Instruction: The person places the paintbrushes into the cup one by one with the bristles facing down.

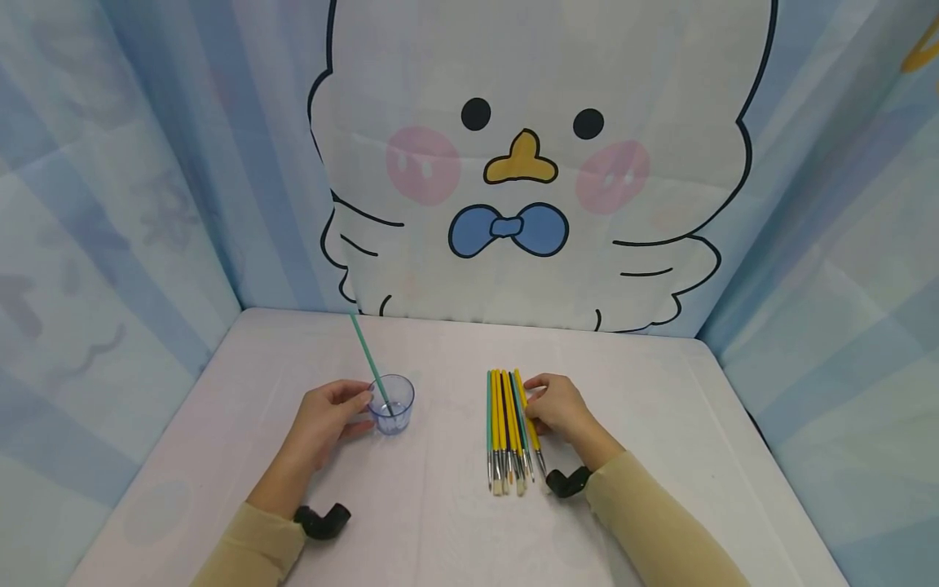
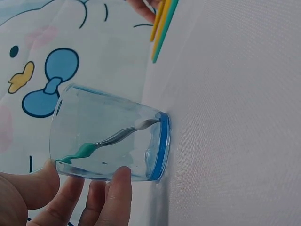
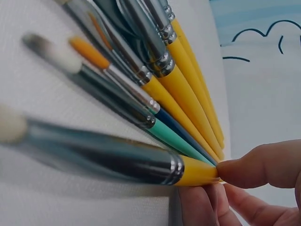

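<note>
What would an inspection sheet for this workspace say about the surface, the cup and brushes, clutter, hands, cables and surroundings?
Surface: pale tabletop.
Cup: clear, bluish cup, upright, holding a green-handled brush bristles down.
Brushes: a row of brushes with yellow, green and dark-blue handles, bristles toward the person.
Clutter: nothing seen.
Left hand: holds the cup.
Right hand: pinches the rightmost yellow brush.
Wrists: a black piece at each.
Cables: nothing seen.
Surroundings: blue-and-white curtains; cartoon figure behind.
</note>
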A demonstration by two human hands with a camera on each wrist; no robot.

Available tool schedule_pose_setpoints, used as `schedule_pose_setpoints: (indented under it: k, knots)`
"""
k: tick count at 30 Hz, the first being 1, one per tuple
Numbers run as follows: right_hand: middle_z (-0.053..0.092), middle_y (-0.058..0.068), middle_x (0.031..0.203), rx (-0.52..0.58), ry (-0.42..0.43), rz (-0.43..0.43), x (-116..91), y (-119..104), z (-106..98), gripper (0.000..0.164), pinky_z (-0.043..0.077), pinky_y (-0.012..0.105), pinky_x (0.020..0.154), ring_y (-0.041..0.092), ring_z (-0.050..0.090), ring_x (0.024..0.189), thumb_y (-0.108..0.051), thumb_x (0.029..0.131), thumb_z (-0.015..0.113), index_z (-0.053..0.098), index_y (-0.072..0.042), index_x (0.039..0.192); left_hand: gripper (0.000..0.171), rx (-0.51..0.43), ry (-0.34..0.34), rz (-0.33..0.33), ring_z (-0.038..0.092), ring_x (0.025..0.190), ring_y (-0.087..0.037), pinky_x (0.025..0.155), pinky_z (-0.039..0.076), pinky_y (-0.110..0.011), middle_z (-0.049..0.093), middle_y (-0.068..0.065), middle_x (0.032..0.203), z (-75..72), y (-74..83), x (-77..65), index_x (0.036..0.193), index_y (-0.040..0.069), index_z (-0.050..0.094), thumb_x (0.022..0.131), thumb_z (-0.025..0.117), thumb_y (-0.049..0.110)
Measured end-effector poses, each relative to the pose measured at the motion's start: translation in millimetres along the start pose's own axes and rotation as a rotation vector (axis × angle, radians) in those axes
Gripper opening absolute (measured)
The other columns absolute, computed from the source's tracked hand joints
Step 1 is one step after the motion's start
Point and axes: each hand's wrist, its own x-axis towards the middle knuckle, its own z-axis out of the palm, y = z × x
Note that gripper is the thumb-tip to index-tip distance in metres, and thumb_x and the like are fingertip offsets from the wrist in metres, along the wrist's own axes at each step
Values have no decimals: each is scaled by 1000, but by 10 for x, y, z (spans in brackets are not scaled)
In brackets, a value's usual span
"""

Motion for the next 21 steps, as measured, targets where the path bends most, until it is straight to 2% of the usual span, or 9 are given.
schedule_pose_setpoints:
  k: [7, 21]
  knots:
    - [66, 12, 97, 76, -25, -16, -29, 24, -44, 50, 61, 25, 54, 19, 60, 64, 5, 87, 72, 67, -5, 135, 37, 6, -6, 7, 70, 119, -26, 91, 69, -30, 63, -20, 140, -5, -9, 1, 142, 5, 65, 108, 67, 19]
    - [65, 13, 103, 117, -28, -31, -61, 4, -66, 51, 63, 26, 60, 22, 64, 77, 5, 88, 73, 66, -8, 137, 37, 11, -4, 2, 70, 119, -25, 91, 69, -30, 63, -19, 140, -6, -14, -8, 142, 5, 65, 108, 67, 20]
